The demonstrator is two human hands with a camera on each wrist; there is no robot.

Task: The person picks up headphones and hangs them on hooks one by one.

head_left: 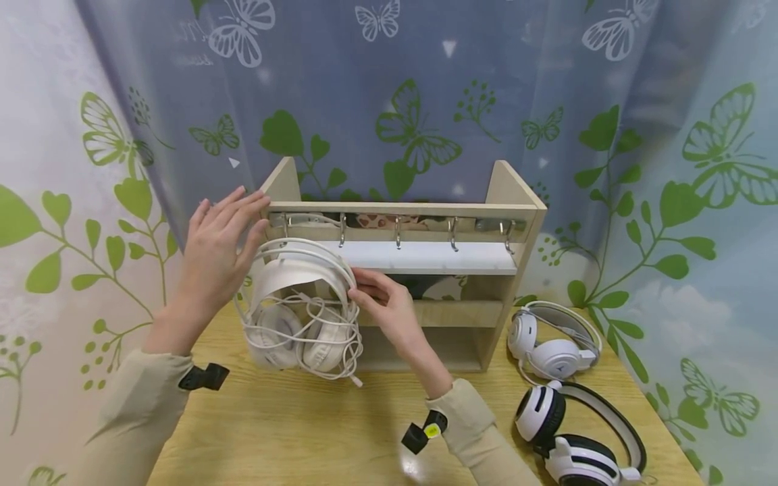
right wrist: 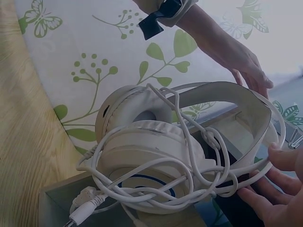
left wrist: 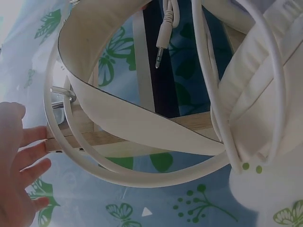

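White headphones with a tangled white cord hang at the left end of a wooden rack, in front of its leftmost hook. In the left wrist view that hook lies inside the wire loop of the headband. My right hand pinches the right side of the headband between thumb and fingers. My left hand, fingers straight, rests at the rack's upper left corner beside the headband. A jack plug dangles inside the headband in the left wrist view.
Several metal hooks, such as the middle hook, line the rack's front. To its right on the wooden table lie white-and-grey headphones and black-and-white headphones. A patterned curtain stands close behind and at both sides.
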